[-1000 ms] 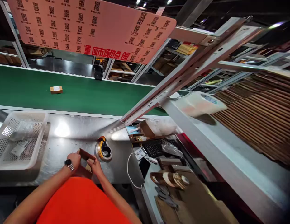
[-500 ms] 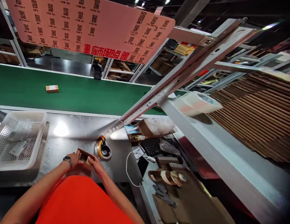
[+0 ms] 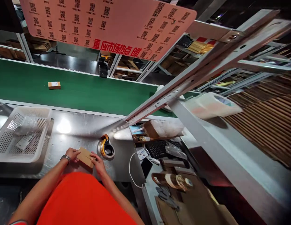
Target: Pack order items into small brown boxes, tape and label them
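Between my two hands is a small brown cardboard box (image 3: 85, 157), its top flaps lying flat and meeting along a seam. My left hand (image 3: 72, 154), with a metal watch on the wrist, grips the box's left side. On the opposite side my right hand (image 3: 97, 162) has its fingers closed on the edge. Just beyond my right hand, a tape dispenser (image 3: 106, 147) in orange and black with a roll of clear tape rests on the metal table (image 3: 75, 125).
A white perforated basket (image 3: 45, 137) holding plastic-wrapped items stands at left. Behind runs a green conveyor belt (image 3: 93, 93) carrying a small box (image 3: 54, 85). To the right are a slanted metal post (image 3: 157, 101), a keyboard (image 3: 157, 150), a brown bottle (image 3: 171, 181) and stacked cardboard (image 3: 272, 115).
The box flaps, standing open before, are now folded down flat. Both hands have stayed at its sides. The whole view has shifted slightly.
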Motion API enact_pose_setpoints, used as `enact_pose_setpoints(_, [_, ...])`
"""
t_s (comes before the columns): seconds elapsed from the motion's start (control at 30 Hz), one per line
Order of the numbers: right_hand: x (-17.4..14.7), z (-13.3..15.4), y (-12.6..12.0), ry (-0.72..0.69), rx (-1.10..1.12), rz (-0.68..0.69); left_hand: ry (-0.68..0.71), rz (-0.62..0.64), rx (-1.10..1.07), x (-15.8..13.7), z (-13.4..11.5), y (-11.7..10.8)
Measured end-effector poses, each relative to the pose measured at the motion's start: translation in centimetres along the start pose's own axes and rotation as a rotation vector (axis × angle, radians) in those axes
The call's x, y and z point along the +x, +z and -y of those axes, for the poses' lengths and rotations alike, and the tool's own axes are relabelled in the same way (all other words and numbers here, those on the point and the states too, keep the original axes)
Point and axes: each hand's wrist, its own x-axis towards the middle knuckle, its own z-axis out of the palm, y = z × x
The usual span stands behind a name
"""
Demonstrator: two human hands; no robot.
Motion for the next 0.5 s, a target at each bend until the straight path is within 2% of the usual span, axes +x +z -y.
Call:
enact_pose_setpoints(0.1, [1.1, 0.6, -1.3, -0.066, -0.119, -0.058, -0.027, -0.013, -0.005, 0.3, -0.7, -0.1])
enact_pose_setpoints(0.27, [3.6, 2.4, -4.7, -0.214, -0.343, -0.351, -0.046, 0.010, 0.035, 0.6, -1.4, 0.0])
enact_pose_setpoints(0.4, [5.6, 3.3, -5.4, -0.136, -0.553, -0.334, -0.043, 0.018, 0.057, 0.9, -1.6, 0.0])
enact_pose_setpoints(0.5, [6.4, 4.4, -5.7, -0.089, -0.558, -0.285, -0.039, 0.044, 0.069, 1.2, -1.6, 0.0])
